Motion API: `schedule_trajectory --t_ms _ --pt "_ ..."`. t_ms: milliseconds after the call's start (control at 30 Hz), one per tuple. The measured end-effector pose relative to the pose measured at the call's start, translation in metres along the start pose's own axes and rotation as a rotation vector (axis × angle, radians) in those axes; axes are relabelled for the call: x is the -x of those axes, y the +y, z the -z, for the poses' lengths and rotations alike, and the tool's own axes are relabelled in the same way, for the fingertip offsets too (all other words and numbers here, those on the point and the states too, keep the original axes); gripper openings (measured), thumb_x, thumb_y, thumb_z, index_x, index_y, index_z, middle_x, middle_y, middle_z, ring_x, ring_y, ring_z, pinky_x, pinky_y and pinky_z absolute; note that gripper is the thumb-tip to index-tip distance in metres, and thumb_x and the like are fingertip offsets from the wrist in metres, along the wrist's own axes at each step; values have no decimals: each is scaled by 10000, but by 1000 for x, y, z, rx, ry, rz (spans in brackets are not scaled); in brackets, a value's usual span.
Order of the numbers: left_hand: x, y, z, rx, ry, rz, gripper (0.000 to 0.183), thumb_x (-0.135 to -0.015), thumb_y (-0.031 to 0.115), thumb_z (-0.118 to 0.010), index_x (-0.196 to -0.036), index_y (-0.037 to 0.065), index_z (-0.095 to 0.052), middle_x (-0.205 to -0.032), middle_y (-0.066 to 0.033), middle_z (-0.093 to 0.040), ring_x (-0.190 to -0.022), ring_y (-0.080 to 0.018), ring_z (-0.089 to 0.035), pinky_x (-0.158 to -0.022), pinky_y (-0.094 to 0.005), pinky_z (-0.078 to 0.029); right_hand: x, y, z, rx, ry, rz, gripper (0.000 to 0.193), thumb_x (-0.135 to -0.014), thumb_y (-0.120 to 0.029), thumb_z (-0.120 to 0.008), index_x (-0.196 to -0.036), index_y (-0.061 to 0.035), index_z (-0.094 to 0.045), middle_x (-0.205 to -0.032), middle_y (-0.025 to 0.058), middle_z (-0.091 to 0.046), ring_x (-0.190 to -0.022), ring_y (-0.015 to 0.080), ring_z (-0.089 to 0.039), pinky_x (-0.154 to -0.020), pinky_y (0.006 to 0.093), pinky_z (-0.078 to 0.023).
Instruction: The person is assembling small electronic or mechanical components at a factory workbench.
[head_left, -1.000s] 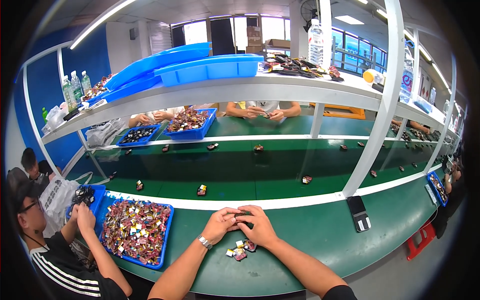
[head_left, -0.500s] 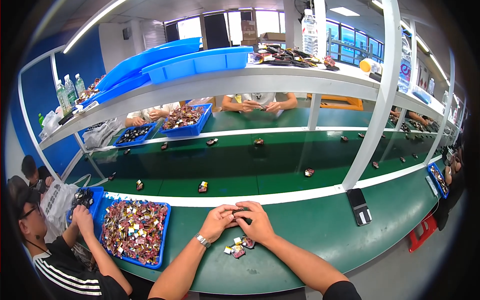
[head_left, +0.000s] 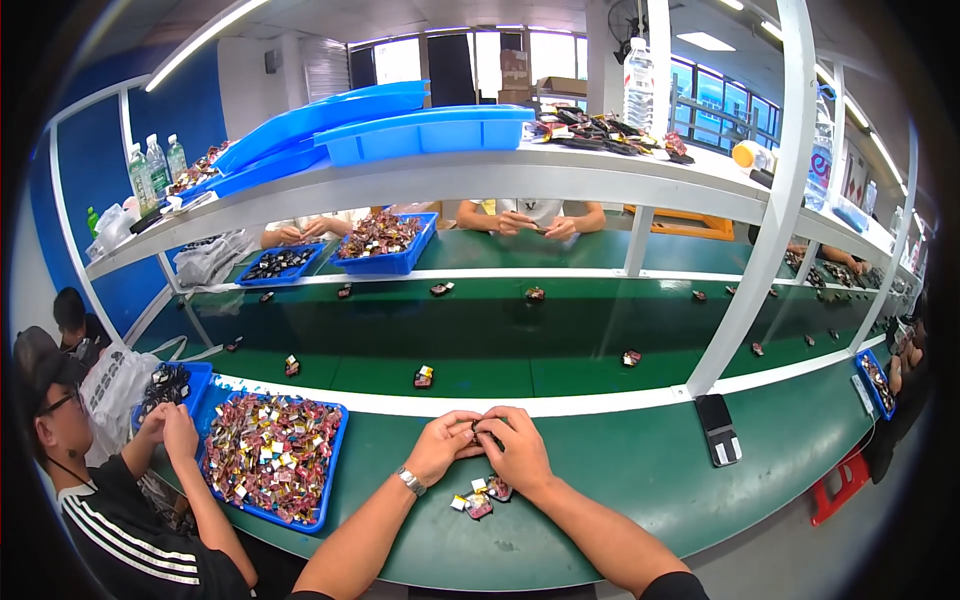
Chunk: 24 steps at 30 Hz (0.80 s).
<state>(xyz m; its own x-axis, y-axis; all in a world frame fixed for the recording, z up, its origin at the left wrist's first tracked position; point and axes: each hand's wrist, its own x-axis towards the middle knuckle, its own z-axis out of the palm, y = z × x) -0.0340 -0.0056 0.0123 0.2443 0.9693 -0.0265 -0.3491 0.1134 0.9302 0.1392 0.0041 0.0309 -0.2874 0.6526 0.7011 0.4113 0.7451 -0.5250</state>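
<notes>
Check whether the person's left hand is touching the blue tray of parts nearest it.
Apart. The head view shows green tabletop between the left hand and the right rim of the blue tray.

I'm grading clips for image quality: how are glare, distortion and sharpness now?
Head view: back windows nearly blown out white; head view: the white shelf bows and the corners go black; head view: soft sheen on the green table; head view: left hand and right hand fairly sharp, but the dark piece between these hands mostly hidden.
</notes>
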Motion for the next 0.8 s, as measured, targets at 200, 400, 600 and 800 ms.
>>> schedule_trajectory --t_ms 200,400,600,800 --pt "1 2 -5 -27 46 27 273 -992 -10 -454 -1260 -15 -502 -1200 -130 -632 -1091 -187 -635 -945 -328 -558 1 7 -2 40 6 56 129 -768 -34 -711 -889 -54 -669 -1009 59 -619 -926 257 -613 -744 350 -544" --pt "0 0 -1 -19 45 30 272 -990 2 -470 -1260 -14 -503 -1197 -122 -634 -1075 -176 -639 -931 -319 -562 1 3 1 69 -22 51 182 -746 -30 -719 -916 -55 -663 -1021 67 -610 -920 255 -615 -740 350 -547" --pt "0 0 -1 -26 45 13 261 -985 20 -498 -1245 7 -516 -1184 -118 -635 -1072 -190 -641 -928 -342 -564 0 5 7 118 -148 28 176 -730 -54 -747 -882 -71 -661 -1099 93 -600 -1006 278 -598 -800 369 -535" --pt "0 0 -2 -35 44 16 276 -982 11 -489 -1257 16 -515 -1211 -101 -624 -1070 -160 -635 -913 -310 -559 -3 13 14 84 -220 86 162 -751 -71 -746 -893 -78 -668 -1191 113 -582 -1137 319 -541 -943 406 -478"
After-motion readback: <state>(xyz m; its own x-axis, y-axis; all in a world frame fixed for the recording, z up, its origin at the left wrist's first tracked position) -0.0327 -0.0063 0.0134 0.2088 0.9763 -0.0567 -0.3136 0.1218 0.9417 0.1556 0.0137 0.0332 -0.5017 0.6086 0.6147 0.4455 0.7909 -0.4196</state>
